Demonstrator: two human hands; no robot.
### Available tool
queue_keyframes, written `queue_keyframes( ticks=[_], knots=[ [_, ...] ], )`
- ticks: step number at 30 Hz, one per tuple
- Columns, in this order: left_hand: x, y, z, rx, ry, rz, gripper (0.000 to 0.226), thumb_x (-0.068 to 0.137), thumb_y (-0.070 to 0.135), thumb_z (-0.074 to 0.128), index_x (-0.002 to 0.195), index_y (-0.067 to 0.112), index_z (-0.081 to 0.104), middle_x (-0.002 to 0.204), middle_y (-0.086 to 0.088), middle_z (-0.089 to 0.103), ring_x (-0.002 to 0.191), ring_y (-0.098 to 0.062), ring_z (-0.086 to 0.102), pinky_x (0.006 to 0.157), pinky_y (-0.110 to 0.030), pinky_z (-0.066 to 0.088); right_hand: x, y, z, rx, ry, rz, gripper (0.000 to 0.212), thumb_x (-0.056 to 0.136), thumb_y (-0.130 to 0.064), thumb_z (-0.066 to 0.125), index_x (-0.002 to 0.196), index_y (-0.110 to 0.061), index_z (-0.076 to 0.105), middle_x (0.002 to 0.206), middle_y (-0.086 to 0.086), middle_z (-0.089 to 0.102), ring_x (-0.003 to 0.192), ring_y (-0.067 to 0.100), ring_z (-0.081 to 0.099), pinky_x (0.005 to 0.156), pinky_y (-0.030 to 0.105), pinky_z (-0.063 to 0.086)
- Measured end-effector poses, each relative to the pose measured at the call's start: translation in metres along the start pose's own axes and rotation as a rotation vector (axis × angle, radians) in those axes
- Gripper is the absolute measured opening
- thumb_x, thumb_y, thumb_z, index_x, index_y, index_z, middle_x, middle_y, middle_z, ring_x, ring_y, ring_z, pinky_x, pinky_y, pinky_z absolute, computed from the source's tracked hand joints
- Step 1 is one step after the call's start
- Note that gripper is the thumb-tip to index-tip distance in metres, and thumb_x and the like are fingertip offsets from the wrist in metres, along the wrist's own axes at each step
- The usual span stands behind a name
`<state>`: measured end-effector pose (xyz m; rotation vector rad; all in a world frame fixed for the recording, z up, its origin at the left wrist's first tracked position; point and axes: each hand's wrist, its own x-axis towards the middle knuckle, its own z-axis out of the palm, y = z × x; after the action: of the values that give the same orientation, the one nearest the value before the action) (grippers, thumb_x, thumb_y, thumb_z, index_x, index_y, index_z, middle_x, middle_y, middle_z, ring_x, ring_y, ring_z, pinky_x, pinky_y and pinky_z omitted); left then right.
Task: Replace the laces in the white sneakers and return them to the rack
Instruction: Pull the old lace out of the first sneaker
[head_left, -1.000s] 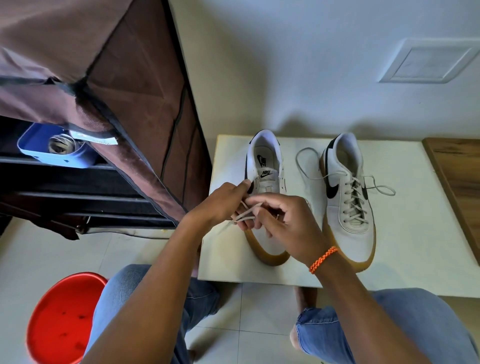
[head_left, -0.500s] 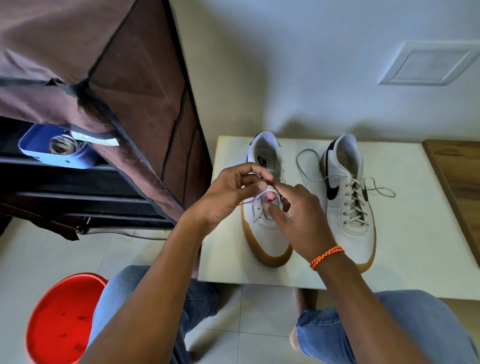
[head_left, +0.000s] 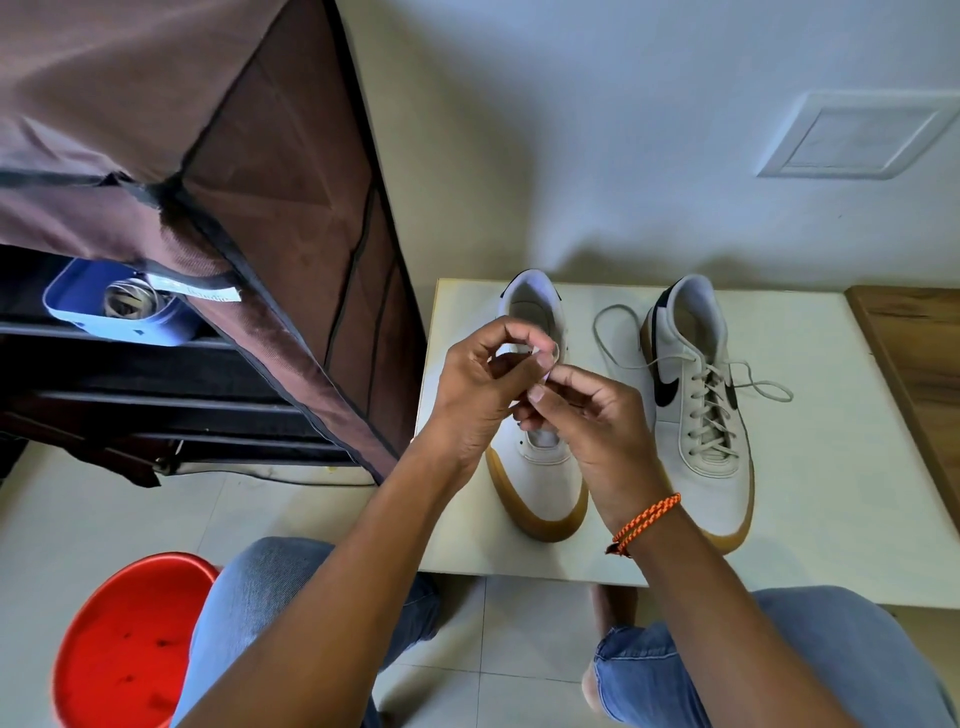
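white leather sneaker, left one (head_left: 540, 462), toe toward the body on the pale table (head_left: 841, 467), gum sole flat. both hands over its eyelet area. left hand (head_left: 470, 392) curled, thumb and forefinger pinching a short loop of lace (head_left: 551, 357) above the tongue. right hand (head_left: 587, 415) curled, fingertips pinched just beside that loop (whether on the same lace end: cannot tell, fingers hide it). right sneaker (head_left: 701, 415) just beside, fully laced, ends loose on the table.

step in hand, judged: threading the left sneaker, upper eyelets. roughly half done; rack (head_left: 156, 374) at left not yet used.

next move calls for: a fine pinch on the tip, aim into the next eyelet, pull through without twist, even tension both sides.
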<state>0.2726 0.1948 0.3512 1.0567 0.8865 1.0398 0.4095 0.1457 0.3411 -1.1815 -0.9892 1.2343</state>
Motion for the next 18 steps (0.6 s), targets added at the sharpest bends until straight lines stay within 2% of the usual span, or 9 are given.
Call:
queue_keyframes(
  ticks=[3, 7, 9, 12, 15, 18],
  knots=[
    [0.001, 0.004, 0.002, -0.006, -0.005, -0.057, 0.027, 0.103, 0.013, 0.069, 0.128, 0.004, 0.062, 0.099, -0.003, 0.064, 0.065, -0.022, 0.055, 0.062, -0.032, 0.05, 0.003, -0.002, -0.002, 0.078, 0.011, 0.002, 0.016, 0.097, -0.001, 0.068, 0.11, 0.004, 0.075, 0.08, 0.019, 0.073, 0.072, 0.028, 0.068, 0.075, 0.035, 0.057],
    [0.0, 0.008, -0.005, 0.12, -0.161, -0.132, 0.029, 0.111, 0.027, 0.057, 0.136, 0.014, 0.063, 0.083, -0.004, 0.064, 0.078, -0.022, 0.063, 0.081, -0.032, 0.053, 0.009, -0.008, -0.011, 0.125, 0.026, -0.008, 0.011, 0.098, -0.001, 0.066, 0.1, 0.004, 0.077, 0.081, 0.021, 0.07, 0.069, 0.032, 0.062, 0.072, 0.041, 0.056],
    [-0.003, 0.009, -0.011, 0.163, -0.246, -0.158, 0.032, 0.112, 0.024, 0.054, 0.14, 0.014, 0.064, 0.092, -0.01, 0.069, 0.084, -0.024, 0.066, 0.083, -0.03, 0.053, 0.012, -0.009, -0.018, 0.094, 0.07, -0.04, 0.013, 0.098, 0.0, 0.066, 0.104, 0.003, 0.077, 0.08, 0.02, 0.069, 0.068, 0.032, 0.06, 0.072, 0.044, 0.055],
    [-0.008, 0.008, -0.016, 0.222, -0.376, -0.215, 0.037, 0.112, 0.02, 0.052, 0.148, 0.016, 0.062, 0.096, -0.01, 0.072, 0.087, -0.024, 0.066, 0.087, -0.033, 0.053, 0.016, -0.009, -0.027, 0.091, 0.194, -0.075, 0.014, 0.098, 0.002, 0.064, 0.105, 0.003, 0.076, 0.087, 0.018, 0.074, 0.068, 0.026, 0.06, 0.07, 0.037, 0.055],
    [-0.012, 0.009, -0.025, 0.197, -0.282, -0.254, 0.033, 0.109, 0.016, 0.058, 0.14, 0.01, 0.069, 0.086, 0.001, 0.07, 0.075, -0.018, 0.058, 0.086, -0.034, 0.051, 0.022, -0.008, -0.037, 0.078, 0.38, -0.104, 0.013, 0.097, 0.004, 0.064, 0.103, 0.003, 0.076, 0.088, 0.009, 0.078, 0.064, 0.018, 0.062, 0.065, 0.029, 0.056],
    [-0.01, 0.005, -0.045, 0.14, -0.123, -0.288, 0.028, 0.107, 0.01, 0.06, 0.13, 0.005, 0.074, 0.086, -0.006, 0.065, 0.071, -0.02, 0.057, 0.09, -0.036, 0.056, 0.025, -0.005, -0.043, 0.015, 0.552, -0.122, 0.018, 0.095, 0.004, 0.064, 0.093, -0.004, 0.079, 0.082, 0.002, 0.079, 0.057, 0.014, 0.06, 0.058, 0.025, 0.053]
  ],
)
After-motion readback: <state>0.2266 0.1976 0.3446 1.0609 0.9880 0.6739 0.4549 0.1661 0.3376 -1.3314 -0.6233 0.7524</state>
